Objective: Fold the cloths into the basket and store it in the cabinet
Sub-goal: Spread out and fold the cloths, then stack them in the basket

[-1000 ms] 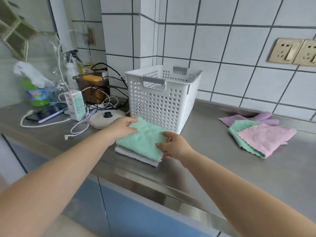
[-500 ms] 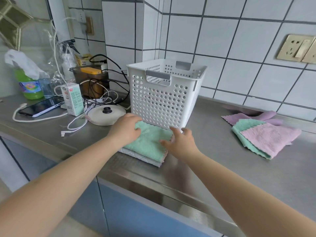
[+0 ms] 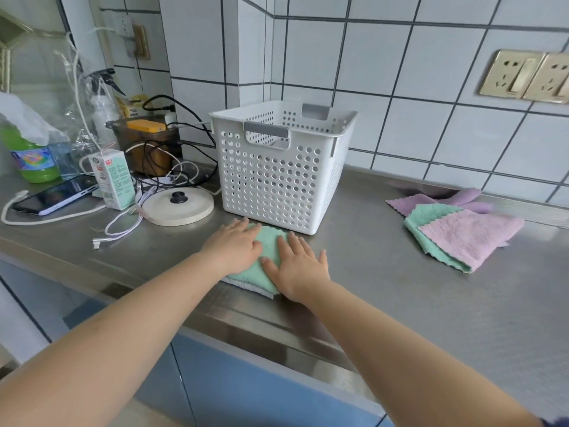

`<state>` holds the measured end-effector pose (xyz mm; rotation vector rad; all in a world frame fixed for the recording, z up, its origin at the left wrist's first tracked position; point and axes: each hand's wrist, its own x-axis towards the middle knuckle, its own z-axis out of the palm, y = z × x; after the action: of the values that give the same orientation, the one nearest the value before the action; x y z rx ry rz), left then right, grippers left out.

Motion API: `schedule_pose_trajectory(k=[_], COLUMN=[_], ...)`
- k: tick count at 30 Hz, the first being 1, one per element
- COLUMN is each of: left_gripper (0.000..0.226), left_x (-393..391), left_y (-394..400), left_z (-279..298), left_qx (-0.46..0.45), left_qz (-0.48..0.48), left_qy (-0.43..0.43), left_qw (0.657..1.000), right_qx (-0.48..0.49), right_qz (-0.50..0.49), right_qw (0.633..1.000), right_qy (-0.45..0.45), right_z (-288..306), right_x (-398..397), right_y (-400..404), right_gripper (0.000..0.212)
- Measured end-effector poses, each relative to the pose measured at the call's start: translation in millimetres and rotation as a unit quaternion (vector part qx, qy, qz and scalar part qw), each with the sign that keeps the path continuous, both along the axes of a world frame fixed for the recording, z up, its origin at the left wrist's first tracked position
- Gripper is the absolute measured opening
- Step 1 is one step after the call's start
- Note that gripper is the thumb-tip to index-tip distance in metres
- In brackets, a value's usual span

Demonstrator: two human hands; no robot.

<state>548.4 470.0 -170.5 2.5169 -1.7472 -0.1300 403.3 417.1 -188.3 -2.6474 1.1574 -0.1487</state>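
A white perforated basket with grey handles stands on the steel counter by the tiled wall. Right in front of it lies a folded green cloth on top of a folded white cloth. My left hand lies flat on the green cloth's left part, fingers straight. My right hand presses flat on its right part, fingers spread. To the right lies a loose pile: a pink cloth over a green cloth, with a purple cloth behind them.
Left of the basket sit a round white kettle base, tangled cables, a small carton, a phone and a green bottle. Blue cabinet fronts run under the counter edge. Wall sockets are at the upper right.
My right hand has moved from the cloth's right edge onto its top and opened flat. My left hand has flattened on the cloth. The view has come closer.
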Motion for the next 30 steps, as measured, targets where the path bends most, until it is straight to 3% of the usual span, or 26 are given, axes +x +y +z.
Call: schedule_pose_trajectory(k=[3,5,7,10,15,21,27,30], left_gripper=[0.050,0.042,0.035,0.026,0.022,0.022,0.039,0.034], left_x=[-7.7,-17.2,-37.1,-69.0,-132.1,-195.3,-234.6,-246.0], left_y=[4.4,7.3,3.7,-9.3,-61.5,-130.5,-182.5,-198.4], left_z=[8.7,13.6,17.3,20.6,19.9,4.2,-6.8,-10.4], left_qx=[-0.073,-0.150,-0.183,-0.206,-0.195,-0.154,-0.131,-0.148], left_qz=[-0.013,-0.035,-0.063,-0.099,-0.143,-0.158,-0.160,-0.144], left_qy=[-0.028,-0.035,-0.009,0.035,0.139,0.218,0.149,0.087], left_qw=[0.997,0.988,0.981,0.973,0.960,0.951,0.967,0.975], right_qx=[0.050,0.126,0.133,0.084,0.046,0.004,-0.036,-0.066], right_qz=[-0.008,-0.059,-0.100,-0.141,-0.218,-0.210,-0.175,-0.191], right_qw=[0.994,0.963,0.944,0.949,0.951,0.968,0.981,0.979], right_qy=[-0.098,-0.229,-0.285,-0.269,-0.214,-0.138,-0.077,-0.017], right_z=[11.3,22.4,29.9,34.9,40.5,33.9,21.2,17.5], right_x=[-8.4,-27.3,-61.0,-111.6,-194.3,-249.7,-251.1,-246.4], right_y=[-4.1,-15.4,-34.3,-63.0,-105.3,-144.9,-177.9,-190.0], right_gripper=[0.062,0.048,0.035,0.024,0.026,0.030,0.031,0.025])
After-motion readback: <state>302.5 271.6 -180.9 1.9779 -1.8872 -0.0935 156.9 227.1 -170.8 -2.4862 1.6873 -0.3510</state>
